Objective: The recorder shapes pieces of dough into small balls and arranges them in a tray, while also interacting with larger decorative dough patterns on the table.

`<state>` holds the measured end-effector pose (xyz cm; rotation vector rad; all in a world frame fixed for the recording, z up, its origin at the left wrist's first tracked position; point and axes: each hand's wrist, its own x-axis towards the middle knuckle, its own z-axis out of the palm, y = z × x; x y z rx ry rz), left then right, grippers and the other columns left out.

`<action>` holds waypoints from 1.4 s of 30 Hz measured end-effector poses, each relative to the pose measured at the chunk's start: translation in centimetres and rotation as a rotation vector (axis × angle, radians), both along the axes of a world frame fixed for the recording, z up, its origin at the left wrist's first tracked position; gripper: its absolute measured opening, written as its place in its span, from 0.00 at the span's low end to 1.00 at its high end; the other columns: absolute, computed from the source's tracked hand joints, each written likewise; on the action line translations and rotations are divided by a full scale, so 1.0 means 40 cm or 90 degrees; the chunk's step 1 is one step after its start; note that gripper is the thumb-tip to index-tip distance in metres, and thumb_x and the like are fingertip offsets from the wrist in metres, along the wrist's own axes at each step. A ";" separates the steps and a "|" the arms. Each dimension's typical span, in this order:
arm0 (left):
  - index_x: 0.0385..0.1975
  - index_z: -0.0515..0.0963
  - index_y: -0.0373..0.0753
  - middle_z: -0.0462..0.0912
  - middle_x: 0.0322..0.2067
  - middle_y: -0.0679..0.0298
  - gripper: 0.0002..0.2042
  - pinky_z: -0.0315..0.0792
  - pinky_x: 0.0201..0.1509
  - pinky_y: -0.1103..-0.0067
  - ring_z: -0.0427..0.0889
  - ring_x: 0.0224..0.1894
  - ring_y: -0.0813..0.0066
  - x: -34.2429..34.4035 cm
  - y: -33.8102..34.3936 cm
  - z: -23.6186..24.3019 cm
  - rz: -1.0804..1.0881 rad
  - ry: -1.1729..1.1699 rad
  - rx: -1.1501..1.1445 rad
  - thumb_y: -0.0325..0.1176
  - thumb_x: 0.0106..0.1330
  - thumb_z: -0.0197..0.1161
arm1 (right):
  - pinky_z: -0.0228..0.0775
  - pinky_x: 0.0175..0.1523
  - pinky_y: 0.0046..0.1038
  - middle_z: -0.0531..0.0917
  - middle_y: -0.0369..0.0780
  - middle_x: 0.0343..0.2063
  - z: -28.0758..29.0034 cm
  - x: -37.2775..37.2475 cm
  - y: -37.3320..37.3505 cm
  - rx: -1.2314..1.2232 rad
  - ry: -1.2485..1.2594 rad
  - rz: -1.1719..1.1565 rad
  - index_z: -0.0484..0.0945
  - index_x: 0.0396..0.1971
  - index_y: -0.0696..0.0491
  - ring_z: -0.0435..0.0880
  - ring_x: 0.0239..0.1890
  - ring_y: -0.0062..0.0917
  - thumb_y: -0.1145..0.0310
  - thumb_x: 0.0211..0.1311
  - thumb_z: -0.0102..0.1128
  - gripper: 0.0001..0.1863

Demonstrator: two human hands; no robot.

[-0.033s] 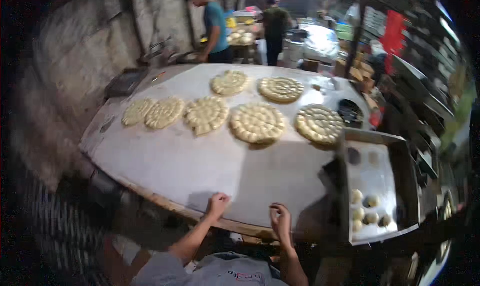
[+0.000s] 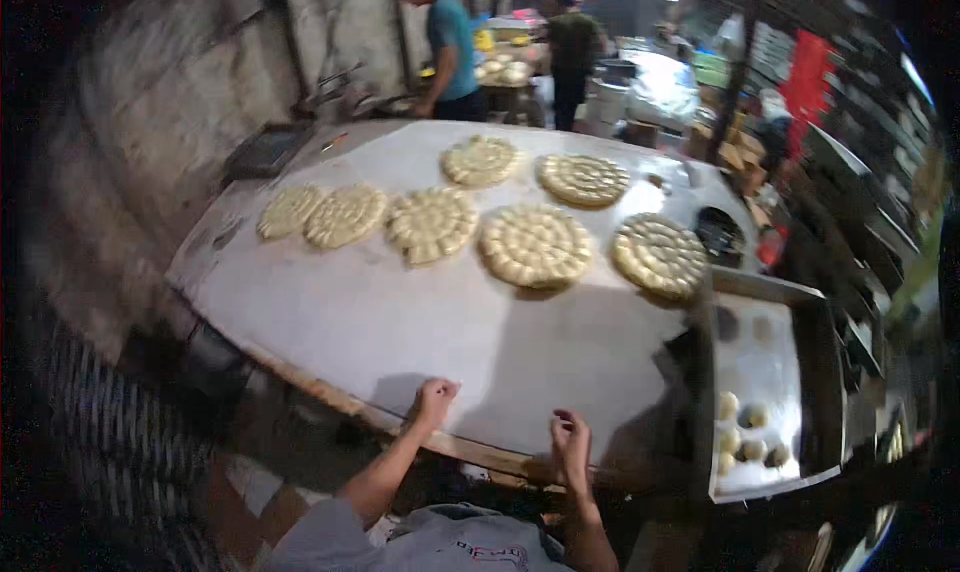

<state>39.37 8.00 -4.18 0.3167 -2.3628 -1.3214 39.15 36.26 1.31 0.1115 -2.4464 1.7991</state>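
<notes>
The left hand [image 2: 436, 400] is curled into a loose fist on the near edge of the white desk [image 2: 400, 322], holding nothing. The right hand [image 2: 570, 440] rests beside it, fingers bent, also empty. Round patterned dough discs [image 2: 535, 245] lie further away, and a metal tray [image 2: 765, 372] with small dough balls [image 2: 745, 437] stands on the right.

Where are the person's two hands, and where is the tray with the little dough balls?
left hand [image 2: 436, 400], head view, on the knuckles of the curled fist.
right hand [image 2: 570, 440], head view, on the back of the hand.
metal tray [image 2: 765, 367], head view, on its bare floured floor above the dough balls [image 2: 745, 437].
</notes>
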 end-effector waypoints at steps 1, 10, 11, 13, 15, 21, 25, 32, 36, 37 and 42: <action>0.16 0.75 0.31 0.75 0.14 0.58 0.10 0.66 0.25 0.76 0.73 0.18 0.70 -0.009 -0.088 -0.001 0.019 -0.007 0.005 0.31 0.53 0.65 | 0.71 0.41 0.25 0.81 0.45 0.30 -0.006 -0.009 -0.036 -0.018 -0.046 0.003 0.78 0.37 0.60 0.79 0.35 0.28 0.70 0.56 0.54 0.11; 0.21 0.75 0.40 0.76 0.26 0.58 0.08 0.70 0.35 0.65 0.75 0.33 0.56 -0.440 -0.663 -0.075 0.241 0.069 -0.237 0.37 0.55 0.60 | 0.66 0.36 0.32 0.75 0.42 0.22 -0.061 -0.167 -0.393 0.273 0.085 -0.190 0.75 0.27 0.57 0.73 0.26 0.35 0.72 0.50 0.55 0.05; 0.21 0.75 0.41 0.77 0.27 0.59 0.09 0.70 0.35 0.65 0.75 0.34 0.57 -0.506 -0.646 -0.068 0.236 0.037 -0.289 0.39 0.55 0.60 | 0.66 0.36 0.32 0.75 0.42 0.22 -0.085 -0.194 -0.376 0.295 0.093 -0.211 0.75 0.27 0.57 0.73 0.26 0.35 0.72 0.50 0.55 0.05; 0.25 0.77 0.43 0.77 0.32 0.61 0.11 0.69 0.39 0.62 0.74 0.40 0.57 -0.632 -0.567 -0.075 0.201 0.009 -0.347 0.44 0.55 0.60 | 0.66 0.36 0.32 0.75 0.42 0.22 -0.111 -0.230 -0.345 0.441 0.126 -0.235 0.75 0.27 0.56 0.73 0.26 0.35 0.71 0.50 0.55 0.05; 0.32 0.75 0.39 0.75 0.37 0.53 0.18 0.65 0.48 0.60 0.70 0.44 0.51 -0.722 -0.449 -0.023 0.227 -0.013 -0.253 0.49 0.53 0.62 | 0.66 0.36 0.32 0.76 0.42 0.22 -0.077 -0.237 -0.377 0.446 0.098 -0.299 0.75 0.27 0.56 0.73 0.26 0.35 0.72 0.50 0.55 0.05; 0.39 0.69 0.31 0.74 0.38 0.48 0.23 0.65 0.48 0.65 0.72 0.44 0.51 -0.696 -0.510 -0.052 0.388 0.024 0.446 0.41 0.48 0.64 | 0.66 0.44 0.36 0.80 0.42 0.27 -0.082 -0.391 -0.759 0.460 0.097 -0.083 0.80 0.31 0.51 0.76 0.34 0.38 0.61 0.48 0.58 0.12; 0.38 0.71 0.37 0.71 0.45 0.52 0.15 0.66 0.48 0.68 0.70 0.47 0.61 -0.437 -0.410 0.031 0.047 -0.295 0.320 0.41 0.56 0.57 | 0.56 0.52 0.48 0.74 0.41 0.45 -0.049 -0.564 -0.914 0.497 -0.124 -0.031 0.78 0.41 0.41 0.68 0.49 0.42 0.45 0.59 0.44 0.21; 0.44 0.70 0.35 0.72 0.42 0.58 0.14 0.68 0.45 0.77 0.72 0.41 0.71 -0.096 -0.494 0.186 -0.002 0.025 0.668 0.33 0.60 0.55 | 0.64 0.46 0.37 0.77 0.43 0.35 -0.057 -0.405 -1.038 0.496 0.145 0.262 0.80 0.33 0.48 0.71 0.44 0.37 0.52 0.54 0.55 0.16; 0.42 0.70 0.35 0.75 0.35 0.62 0.13 0.69 0.42 0.78 0.74 0.36 0.74 -0.107 -0.496 0.001 0.027 -0.020 0.597 0.32 0.58 0.57 | 0.67 0.42 0.36 0.79 0.45 0.31 -0.074 -0.366 -0.851 0.293 0.169 0.459 0.78 0.33 0.54 0.74 0.39 0.36 0.58 0.56 0.55 0.15; 0.38 0.71 0.37 0.75 0.35 0.62 0.09 0.71 0.39 0.78 0.74 0.35 0.73 -0.100 -0.494 0.029 -0.045 -0.049 0.745 0.30 0.59 0.54 | 0.67 0.42 0.34 0.79 0.45 0.29 -0.072 -0.344 -0.792 0.157 -0.017 0.512 0.78 0.33 0.56 0.76 0.37 0.36 0.59 0.57 0.55 0.14; 0.34 0.72 0.38 0.74 0.34 0.61 0.06 0.73 0.38 0.75 0.75 0.35 0.70 -0.022 -0.229 0.109 -0.199 -0.345 0.711 0.27 0.56 0.54 | 0.67 0.39 0.26 0.76 0.39 0.25 -0.117 -0.105 -0.495 -0.072 -0.085 0.488 0.73 0.34 0.59 0.74 0.30 0.22 0.64 0.58 0.58 0.12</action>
